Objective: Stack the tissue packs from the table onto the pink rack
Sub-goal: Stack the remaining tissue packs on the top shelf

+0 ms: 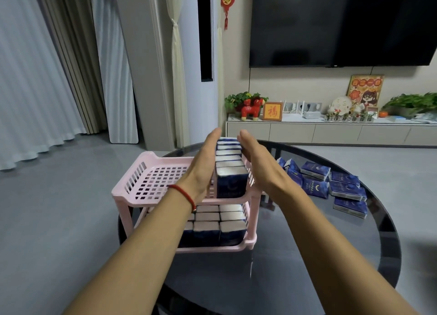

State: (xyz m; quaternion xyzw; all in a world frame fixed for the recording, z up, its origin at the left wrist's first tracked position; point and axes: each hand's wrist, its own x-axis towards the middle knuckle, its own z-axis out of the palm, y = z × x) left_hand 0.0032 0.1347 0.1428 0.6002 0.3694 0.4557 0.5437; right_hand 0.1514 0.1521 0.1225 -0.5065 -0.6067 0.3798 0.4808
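Note:
A pink two-tier rack stands on the dark round glass table. On its upper tier a row of several blue-and-white tissue packs stands on edge along the right side. My left hand lies flat against the row's left face and my right hand flat against its right face, fingers straight, pressing the row between the palms. The lower tier holds several more packs packed tightly. Loose blue packs lie on the table to the right of the rack.
The upper tier's left half is bare grid. A TV cabinet with ornaments and plants runs along the far wall under a large dark screen. Grey floor and curtains lie to the left.

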